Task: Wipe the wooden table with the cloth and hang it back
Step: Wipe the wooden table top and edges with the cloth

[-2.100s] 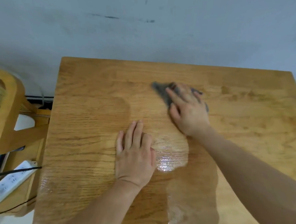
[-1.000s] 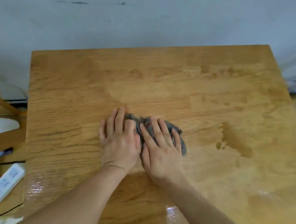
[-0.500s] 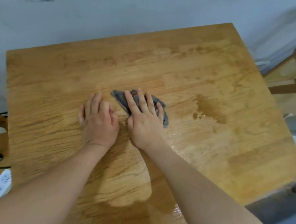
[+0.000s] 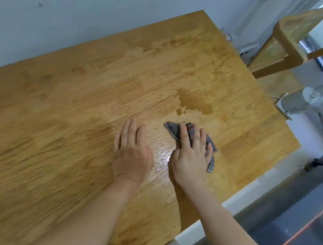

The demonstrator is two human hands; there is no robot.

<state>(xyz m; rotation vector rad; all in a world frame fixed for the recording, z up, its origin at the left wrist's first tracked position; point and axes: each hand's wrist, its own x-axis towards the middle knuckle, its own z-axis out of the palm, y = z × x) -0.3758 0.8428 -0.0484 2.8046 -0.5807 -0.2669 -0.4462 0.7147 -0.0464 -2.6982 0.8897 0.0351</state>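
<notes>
Grey cloth (image 4: 172, 130) lying flat on the wooden table (image 4: 72, 107), right of centre. The right hand (image 4: 190, 157) presses it down with straight, spread fingers, not clutching it. At its 9 o'clock, the left hand (image 4: 132, 152) rests flat and open on bare wood. A dark wet patch (image 4: 195, 103) lies at the cloth's 12 o'clock; a wooden chair (image 4: 288, 39) stands at 2 o'clock.

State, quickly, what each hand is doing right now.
Left hand: open, flat on the wooden table, holding nothing.
Right hand: open, fingers pressing the grey cloth down.
</notes>
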